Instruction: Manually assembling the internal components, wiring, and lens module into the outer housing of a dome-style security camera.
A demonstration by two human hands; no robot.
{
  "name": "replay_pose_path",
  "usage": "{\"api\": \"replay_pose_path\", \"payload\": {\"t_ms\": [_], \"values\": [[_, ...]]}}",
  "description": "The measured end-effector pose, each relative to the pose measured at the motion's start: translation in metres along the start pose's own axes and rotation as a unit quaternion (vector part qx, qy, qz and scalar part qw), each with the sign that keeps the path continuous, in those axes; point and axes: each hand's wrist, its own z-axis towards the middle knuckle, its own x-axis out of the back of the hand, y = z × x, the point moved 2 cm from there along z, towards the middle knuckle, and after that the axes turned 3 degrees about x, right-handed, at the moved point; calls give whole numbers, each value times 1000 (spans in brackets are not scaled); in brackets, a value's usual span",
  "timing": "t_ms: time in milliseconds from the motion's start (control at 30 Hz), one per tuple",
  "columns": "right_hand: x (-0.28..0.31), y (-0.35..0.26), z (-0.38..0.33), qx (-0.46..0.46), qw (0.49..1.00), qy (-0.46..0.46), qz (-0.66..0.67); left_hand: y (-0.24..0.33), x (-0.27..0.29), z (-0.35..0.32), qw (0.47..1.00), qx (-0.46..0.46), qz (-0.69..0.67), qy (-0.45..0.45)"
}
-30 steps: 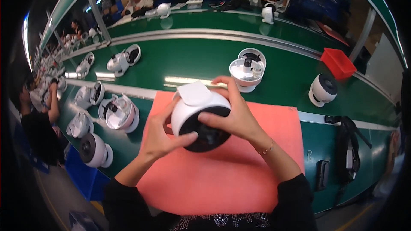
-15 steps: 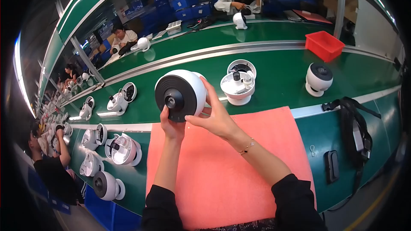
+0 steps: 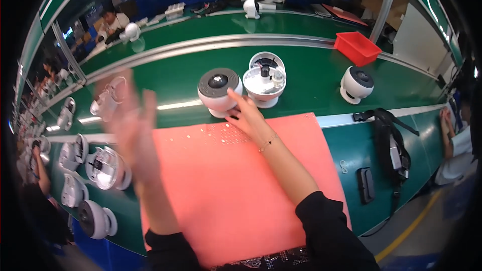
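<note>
A round white camera housing with a dark grey top (image 3: 219, 90) stands on the green belt (image 3: 311, 78) just past the salmon-pink mat (image 3: 226, 185). My right hand (image 3: 247, 115) rests beside its lower right side, fingers spread and touching or nearly touching it. My left hand (image 3: 131, 120) is blurred, raised with its fingers apart over the mat's left edge, and holds nothing. An open white housing with parts inside (image 3: 265, 83) stands right of the grey-topped one.
Several white housings (image 3: 103, 168) lie along the left. Another round white unit (image 3: 355, 84) and a red bin (image 3: 357, 47) sit to the right. A black strap and scanner (image 3: 390, 143) hang at the bench edge. Other people work across the line.
The housing was held up in both hands and now stands on the belt. My left hand has let go and swung out to the left; my right hand stays by the unit.
</note>
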Motion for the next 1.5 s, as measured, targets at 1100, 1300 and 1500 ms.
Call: {"api": "replay_pose_path", "payload": {"t_ms": [1100, 1300, 1500], "values": [[-41, -45, -100, -85, 949, -229, -198, 117, 93, -174, 978, 114, -96, 143], [6, -29, -87, -247, 862, -272, -348, 134, 101, -187, 973, 172, -43, 146], [-17, -61, -107, -125, 782, -229, -565, 143, 85, -189, 962, 229, 0, 146]]}}
